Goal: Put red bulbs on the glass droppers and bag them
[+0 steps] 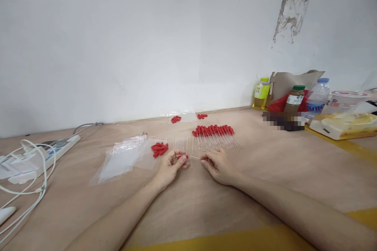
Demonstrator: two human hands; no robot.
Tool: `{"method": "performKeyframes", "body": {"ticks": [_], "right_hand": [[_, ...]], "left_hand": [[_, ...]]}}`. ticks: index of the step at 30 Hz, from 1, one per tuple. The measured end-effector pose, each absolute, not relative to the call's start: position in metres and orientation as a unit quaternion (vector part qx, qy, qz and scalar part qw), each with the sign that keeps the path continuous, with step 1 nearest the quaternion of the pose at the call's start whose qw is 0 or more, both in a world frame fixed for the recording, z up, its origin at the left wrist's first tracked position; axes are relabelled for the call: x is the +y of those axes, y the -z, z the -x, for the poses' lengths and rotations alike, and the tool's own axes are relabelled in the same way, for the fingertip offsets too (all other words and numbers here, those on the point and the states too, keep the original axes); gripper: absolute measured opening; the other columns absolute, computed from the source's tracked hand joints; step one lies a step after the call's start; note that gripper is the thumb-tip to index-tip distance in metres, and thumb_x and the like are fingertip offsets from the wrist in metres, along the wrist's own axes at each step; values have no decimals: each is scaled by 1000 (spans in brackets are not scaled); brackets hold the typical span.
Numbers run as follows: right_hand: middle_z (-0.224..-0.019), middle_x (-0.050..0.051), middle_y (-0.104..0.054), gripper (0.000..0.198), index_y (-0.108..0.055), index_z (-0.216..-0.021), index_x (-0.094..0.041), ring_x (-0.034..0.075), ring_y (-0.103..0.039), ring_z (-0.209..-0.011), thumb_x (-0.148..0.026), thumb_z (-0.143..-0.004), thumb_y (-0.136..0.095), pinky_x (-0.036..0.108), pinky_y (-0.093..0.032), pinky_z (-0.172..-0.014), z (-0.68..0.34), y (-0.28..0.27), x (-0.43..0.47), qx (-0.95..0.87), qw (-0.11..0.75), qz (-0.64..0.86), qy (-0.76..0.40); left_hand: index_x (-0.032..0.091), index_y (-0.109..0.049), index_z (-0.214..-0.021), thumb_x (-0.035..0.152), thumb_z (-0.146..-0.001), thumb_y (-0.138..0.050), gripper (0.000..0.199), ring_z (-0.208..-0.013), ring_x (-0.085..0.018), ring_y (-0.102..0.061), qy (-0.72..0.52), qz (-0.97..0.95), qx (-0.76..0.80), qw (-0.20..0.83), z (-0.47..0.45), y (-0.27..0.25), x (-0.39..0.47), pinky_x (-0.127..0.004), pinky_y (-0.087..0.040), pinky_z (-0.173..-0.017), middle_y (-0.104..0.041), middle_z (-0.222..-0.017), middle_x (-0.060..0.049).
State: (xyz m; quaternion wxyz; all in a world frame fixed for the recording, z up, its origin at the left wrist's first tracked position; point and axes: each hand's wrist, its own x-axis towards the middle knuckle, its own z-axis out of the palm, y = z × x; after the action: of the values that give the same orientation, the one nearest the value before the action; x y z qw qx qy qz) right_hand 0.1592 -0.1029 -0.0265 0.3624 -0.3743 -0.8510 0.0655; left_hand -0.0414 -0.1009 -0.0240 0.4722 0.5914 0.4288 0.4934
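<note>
My left hand [168, 168] pinches a red rubber dropper bulb [183, 157] between thumb and fingers. Opposite it, my right hand [220, 167] grips a thin clear glass dropper tube [195, 158], whose tip points left toward the bulb with a small gap between. Just beyond my hands lie several bare glass tubes [180, 142] side by side. To their right is a row of droppers [216, 130], each with a red bulb on a clear tube. A pile of loose red bulbs [159, 149] rests on a clear bag left of my left hand.
Clear zip bags [120, 159] are stacked on the left, near a power strip [44, 160] with white cables [44, 182]. Two small groups of red bulbs [176, 119] lie by the wall. Bottles [294, 100] and a tissue pack [343, 125] stand at the right.
</note>
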Motion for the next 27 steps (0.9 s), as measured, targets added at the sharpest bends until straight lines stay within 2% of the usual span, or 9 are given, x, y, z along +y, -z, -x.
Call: {"method": "performKeyframes", "body": {"ticks": [8, 13, 21, 27], "right_hand": [[-73, 0, -59, 13, -55, -84, -19, 11, -51, -66, -20, -82, -42, 28, -30, -72, -159, 28, -103, -857, 363, 358, -71], [-76, 1, -61, 18, -59, -84, -20, 13, -52, -69, -23, -84, -41, 29, -28, -73, -161, 30, -99, -865, 354, 346, -81], [-82, 0, -61, 22, -63, -84, -24, 11, -51, -71, -18, -84, -41, 29, -24, -72, -166, 27, -91, -882, 323, 343, 3], [-76, 1, -61, 24, -62, -78, -21, 11, -49, -67, -22, -85, -39, 30, -22, -68, -164, 26, -97, -879, 321, 351, 35]], "left_hand": [[13, -58, -85, 46, -73, -56, 35, -64, -14, -60, -441, -646, 428, 452, 40, 24, -103, -27, -49, -62, -60, -72, -3], [13, -59, -81, 42, -77, -52, 30, -57, -11, -55, -413, -689, 427, 414, 42, 30, -102, -23, -45, -57, -58, -62, 0], [13, -60, -79, 39, -77, -54, 27, -54, -11, -52, -385, -717, 422, 400, 41, 29, -108, -22, -43, -55, -57, -60, -1], [13, -62, -77, 37, -74, -57, 25, -54, -11, -52, -383, -720, 436, 380, 41, 28, -109, -21, -42, -54, -58, -59, -1]]}}
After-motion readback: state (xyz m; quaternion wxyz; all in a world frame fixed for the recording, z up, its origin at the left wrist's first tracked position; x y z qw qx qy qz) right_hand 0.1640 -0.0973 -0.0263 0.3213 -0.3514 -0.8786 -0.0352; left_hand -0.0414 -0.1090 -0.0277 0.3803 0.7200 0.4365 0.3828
